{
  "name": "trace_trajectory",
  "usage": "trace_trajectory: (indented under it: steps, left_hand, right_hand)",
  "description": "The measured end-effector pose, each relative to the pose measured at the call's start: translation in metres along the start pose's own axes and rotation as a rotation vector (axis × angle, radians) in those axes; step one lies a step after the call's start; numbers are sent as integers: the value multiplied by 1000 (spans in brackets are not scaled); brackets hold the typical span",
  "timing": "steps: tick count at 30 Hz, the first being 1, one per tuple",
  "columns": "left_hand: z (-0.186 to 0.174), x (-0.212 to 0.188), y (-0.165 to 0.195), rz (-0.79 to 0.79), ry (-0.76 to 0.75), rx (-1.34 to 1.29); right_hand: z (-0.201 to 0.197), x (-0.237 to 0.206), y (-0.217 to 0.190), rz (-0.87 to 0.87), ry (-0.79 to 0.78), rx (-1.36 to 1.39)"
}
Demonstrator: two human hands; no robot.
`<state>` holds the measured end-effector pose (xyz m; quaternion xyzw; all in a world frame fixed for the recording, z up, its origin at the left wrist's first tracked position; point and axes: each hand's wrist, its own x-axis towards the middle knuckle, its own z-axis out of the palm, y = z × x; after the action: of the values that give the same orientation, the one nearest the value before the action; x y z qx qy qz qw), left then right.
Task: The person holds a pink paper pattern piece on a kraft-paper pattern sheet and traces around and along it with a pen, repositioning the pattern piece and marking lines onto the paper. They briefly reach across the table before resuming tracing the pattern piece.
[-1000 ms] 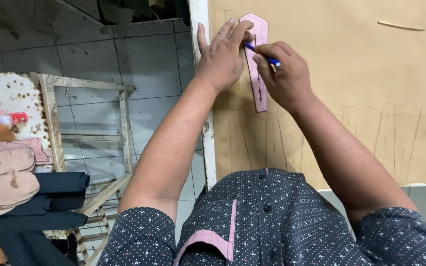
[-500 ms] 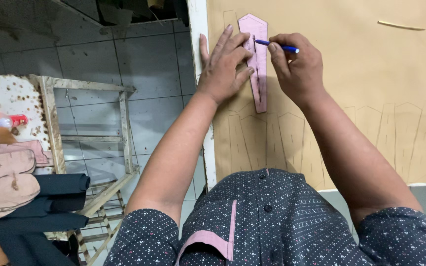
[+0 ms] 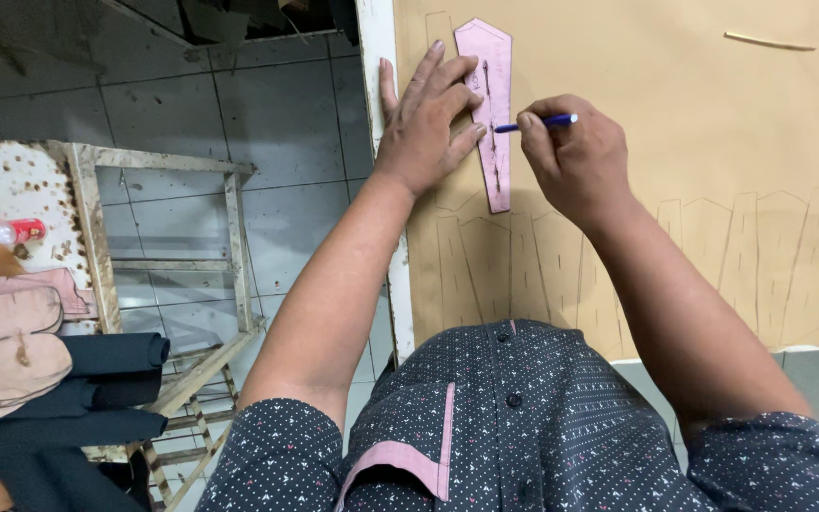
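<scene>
A long pink pattern piece (image 3: 491, 104) with a pointed top lies on a tan sheet (image 3: 703, 104) spread over a table. My left hand (image 3: 426, 123) presses flat on the piece's left side, fingers spread. My right hand (image 3: 575, 156) grips a blue pen (image 3: 540, 122), its tip touching the pattern's right edge. Pencil outlines of the same shape run in a row (image 3: 713, 256) along the sheet's near edge.
The table's white edge (image 3: 383, 123) runs down the left of the sheet. Left of it stands a worn wooden stand (image 3: 97, 237) holding dark rolled fabric (image 3: 116, 365), pinkish pattern pieces (image 3: 7, 322) and a small bottle (image 3: 2, 232). A thin stick (image 3: 770, 41) lies on the sheet's far right.
My right hand with the pen has slid down along the pattern's right edge. My left hand has stayed pressed on the piece.
</scene>
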<state>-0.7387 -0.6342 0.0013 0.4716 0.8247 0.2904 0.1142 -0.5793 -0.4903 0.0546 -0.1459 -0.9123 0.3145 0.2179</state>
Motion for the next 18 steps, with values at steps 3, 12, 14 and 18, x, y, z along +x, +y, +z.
trace_trajectory:
  steps: [3,12,14,18]
  left_hand:
    - [0,-1,0,8,11,0]
    - [-1,-1,0,12,10,4]
    - [0,0,0,11,9,8]
    - [-1,0,0,4,2,0]
  right_hand:
    - [-4,-4,-5,1,-22,19]
    - [-19,-24,-23,52,-106,45]
    - [-19,-24,-22,77,-77,82]
    - [-13,-16,-18,106,-69,138]
